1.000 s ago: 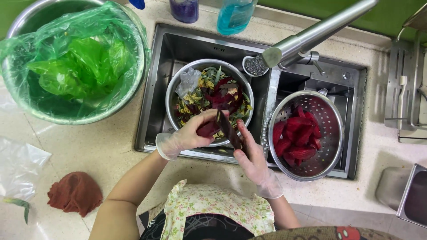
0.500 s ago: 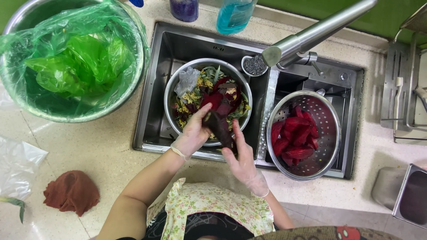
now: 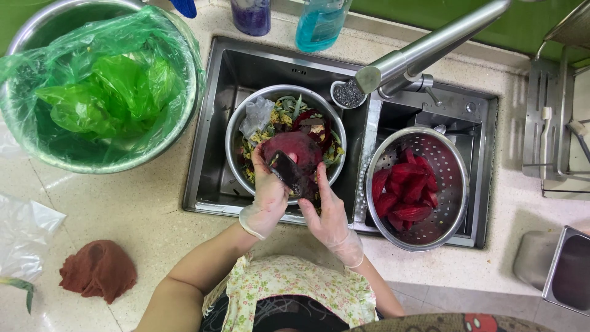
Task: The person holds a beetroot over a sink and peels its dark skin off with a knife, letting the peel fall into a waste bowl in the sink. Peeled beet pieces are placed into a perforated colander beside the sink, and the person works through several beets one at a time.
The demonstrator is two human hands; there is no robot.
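Note:
Both hands wear thin clear gloves and work over a steel bowl [image 3: 230, 140] of vegetable scraps that stands in the left sink basin. My left hand [image 3: 268, 198] grips a round dark-red beetroot [image 3: 297, 147] from its left side, just above the scraps. My right hand [image 3: 329, 216] is closed on a dark knife [image 3: 286, 171], which lies against the near side of the beetroot. A dark strip of peel hangs there. How the right fingers grip is partly hidden.
A steel colander [image 3: 462, 184] with peeled red beet pieces [image 3: 409, 187] sits in the right basin under the long tap [image 3: 430, 43]. A large bowl lined with a green bag [image 3: 98, 92] stands left. A reddish cloth [image 3: 98, 270] lies on the counter.
Both hands have moved further over the scrap bowl. The beetroot has been turned, so its round top now shows, and the knife has shifted left across it.

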